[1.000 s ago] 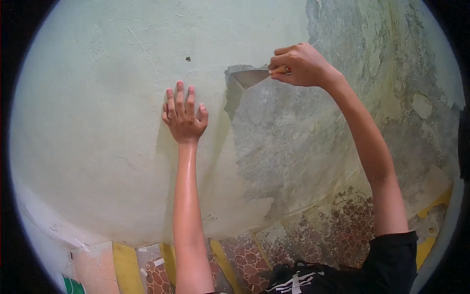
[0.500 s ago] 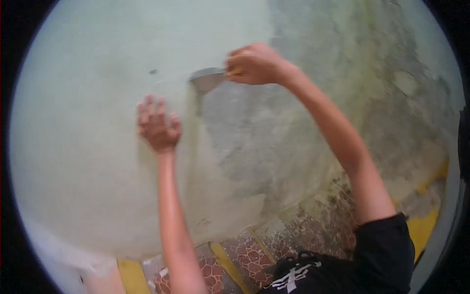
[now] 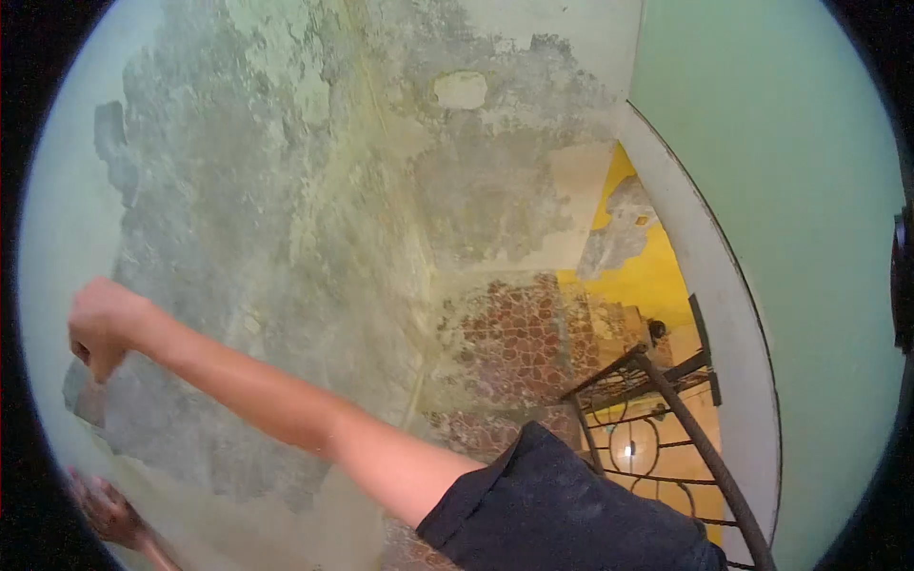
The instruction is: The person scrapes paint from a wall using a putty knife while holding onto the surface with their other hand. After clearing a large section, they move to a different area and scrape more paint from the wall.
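Observation:
My right hand (image 3: 107, 319) is closed around the handle of a flat scraper (image 3: 88, 395) at the left side of the view. The scraper's wide blade points down and lies at or very near the wall (image 3: 219, 181); exact contact is unclear. Much of that wall is bare grey, with pale paint left in patches. Below the scraper, near the lower left edge, my left hand (image 3: 107, 509) rests against the pale part of the wall with its fingers apart and nothing in it.
A dark metal railing (image 3: 700, 433) stands at the lower right, beside red-brown patterned floor tiles (image 3: 514, 333). Behind it is a yellow wall section (image 3: 652, 271). A smooth green wall (image 3: 781, 171) fills the right side. A pale round patch (image 3: 461, 90) marks the far wall.
The view has swung right, bringing the railing and green wall into sight. Both hands now appear farther left and lower. The scraper blade, earlier pointing left, now points down.

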Demonstrator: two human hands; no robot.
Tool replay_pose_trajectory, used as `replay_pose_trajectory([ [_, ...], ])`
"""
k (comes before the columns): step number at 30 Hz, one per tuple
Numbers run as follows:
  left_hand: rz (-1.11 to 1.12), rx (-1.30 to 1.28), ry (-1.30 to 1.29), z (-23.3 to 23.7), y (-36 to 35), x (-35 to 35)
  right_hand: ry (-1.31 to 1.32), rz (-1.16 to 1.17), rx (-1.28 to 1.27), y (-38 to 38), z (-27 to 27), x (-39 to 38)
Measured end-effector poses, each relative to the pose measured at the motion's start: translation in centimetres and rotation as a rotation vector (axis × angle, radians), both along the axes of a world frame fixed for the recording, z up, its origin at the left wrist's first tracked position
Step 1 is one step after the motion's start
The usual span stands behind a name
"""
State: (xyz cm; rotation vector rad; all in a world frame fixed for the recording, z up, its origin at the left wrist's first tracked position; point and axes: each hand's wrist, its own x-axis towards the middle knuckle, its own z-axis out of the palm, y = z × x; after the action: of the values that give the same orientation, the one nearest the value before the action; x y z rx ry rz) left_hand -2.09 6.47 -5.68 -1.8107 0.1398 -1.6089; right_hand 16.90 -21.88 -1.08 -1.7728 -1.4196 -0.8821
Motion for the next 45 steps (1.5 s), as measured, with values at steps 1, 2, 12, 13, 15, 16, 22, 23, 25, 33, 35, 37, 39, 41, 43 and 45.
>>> replay_pose_trajectory([
  [1, -0.012, -0.007, 0.012, -0.1, 0.0, 0.0, 0.029, 0.024, -0.010, -0.1, 0.4, 0.6],
  [2, -0.026, -0.015, 0.011, -0.1, -0.1, 0.1, 0.039, 0.026, -0.022, -0.2, 0.7, 0.8],
  [12, -0.008, 0.067, -0.055, 0.8, -1.5, -0.1, 0.102, 0.086, -0.109, -2.0, 2.3, 0.4],
  [13, -0.010, 0.083, -0.042, 0.8, -1.5, -0.1, 0.082, 0.073, -0.098, -2.8, 1.9, 0.0],
  [15, 0.121, 0.032, -0.031, 0.2, 0.9, -0.6, 0.071, 0.068, -0.082, -2.9, 0.3, -0.1],
  [16, 0.241, -0.042, -0.061, -0.5, 1.6, -0.5, 0.112, 0.097, -0.081, -3.3, 0.0, -0.3],
  [22, -0.008, -0.018, -0.027, 0.6, -3.3, -0.6, 0.312, 0.199, 0.001, -7.7, -0.6, -1.4],
  [23, 0.000, -0.031, -0.037, 0.6, -3.6, -0.8, 0.253, 0.168, 0.004, -7.6, -0.4, -1.7],
  [25, 0.002, -0.071, -0.052, 0.2, -4.3, -0.5, 0.179, 0.147, 0.002, -6.4, -0.5, -2.5],
  [33, 0.165, -0.203, -0.102, -1.0, -5.2, -0.3, 0.213, 0.132, 0.120, -7.2, -0.6, -4.3],
  [35, 0.186, -0.216, -0.110, -1.2, -5.1, -0.6, 0.275, 0.181, 0.174, -6.3, -0.8, -5.0],
  [37, 0.178, -0.226, -0.112, -1.2, -5.2, -0.4, 0.294, 0.179, 0.154, -5.9, -1.1, -5.3],
  [39, 0.178, -0.226, -0.109, -1.1, -5.3, -0.1, 0.307, 0.181, 0.131, -6.0, -1.3, -5.3],
  [41, 0.179, -0.215, -0.111, -1.1, -5.5, -0.3, 0.344, 0.146, 0.224, -6.8, -1.6, -4.9],
  [43, 0.200, -0.218, -0.111, -1.2, -5.3, -0.2, 0.320, 0.170, 0.240, -5.7, -1.7, -4.9],
  [45, 0.200, -0.214, -0.101, -1.2, -5.2, -0.3, 0.311, 0.190, 0.251, -5.1, -2.0, -5.2],
])
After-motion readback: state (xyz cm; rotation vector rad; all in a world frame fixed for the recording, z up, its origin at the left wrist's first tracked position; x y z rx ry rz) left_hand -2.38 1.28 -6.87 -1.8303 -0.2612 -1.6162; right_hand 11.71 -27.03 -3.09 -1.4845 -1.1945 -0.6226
